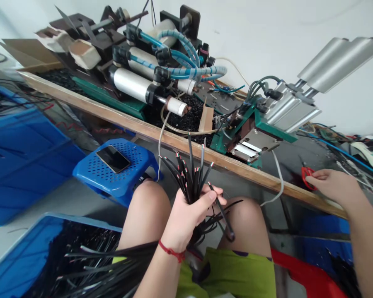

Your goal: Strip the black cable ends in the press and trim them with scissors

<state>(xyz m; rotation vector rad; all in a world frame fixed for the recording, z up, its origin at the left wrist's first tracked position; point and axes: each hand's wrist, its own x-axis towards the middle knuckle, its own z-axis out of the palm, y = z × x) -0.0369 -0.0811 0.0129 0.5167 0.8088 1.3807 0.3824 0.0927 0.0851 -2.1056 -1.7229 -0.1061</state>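
My left hand (pixel 192 207) is closed round a bundle of black cables (pixel 191 186) above my lap. The upper cable ends fan out and show small red, white and green wire tips. One cable (pixel 221 211) stands apart at the thumb and curls at its lower end. Over at the bench's right side, my right hand (pixel 332 184) has its fingers pinched at the red handle of a pair of scissors (pixel 307 176). The scissors rest at the bench edge, their blades hard to make out. More black cables (pixel 118 265) lie beside my left forearm.
A wooden bench edge (pixel 127 118) runs across in front, carrying pneumatic cylinders (pixel 132 85) and a green-framed press (pixel 251 136). At left are a blue stool (pixel 136 155) with a phone (pixel 113 158) and a blue bin (pixel 87 221) of cables. A red stool (pixel 301 273) is low right.
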